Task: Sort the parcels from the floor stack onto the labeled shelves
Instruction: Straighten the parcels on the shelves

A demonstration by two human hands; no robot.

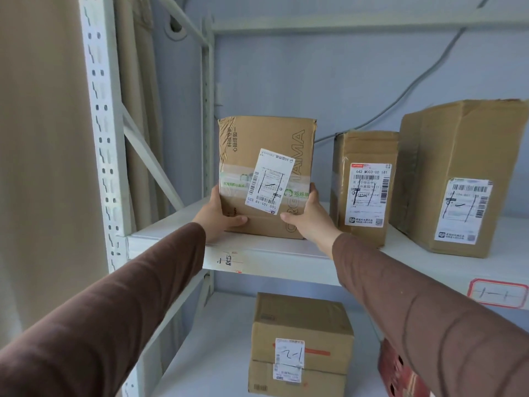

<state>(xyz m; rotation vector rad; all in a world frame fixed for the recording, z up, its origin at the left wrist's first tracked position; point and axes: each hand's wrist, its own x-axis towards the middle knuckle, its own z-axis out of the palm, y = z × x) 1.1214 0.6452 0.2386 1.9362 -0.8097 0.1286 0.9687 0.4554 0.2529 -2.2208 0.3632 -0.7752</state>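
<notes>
Both hands (220, 216) (310, 217) grip one parcel (266, 179); shelf (286, 250) holds three.

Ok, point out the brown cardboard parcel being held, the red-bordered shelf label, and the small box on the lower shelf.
Held brown cardboard parcel (257, 138): head view, upper front face.
Red-bordered shelf label (497, 293): head view, centre.
Small cardboard box on lower shelf (300, 316): head view, top face.

I had one view only, the head camera, worn high and looking forward and a little down along both brown sleeves. It faced the white shelf (286, 253) straight on and from close, at arm's reach. The wide lens bent the perforated upright post (100, 133) at the left edge. Part of the lower shelf (217, 353) showed beneath. With no second view, nothing was shared.
</notes>
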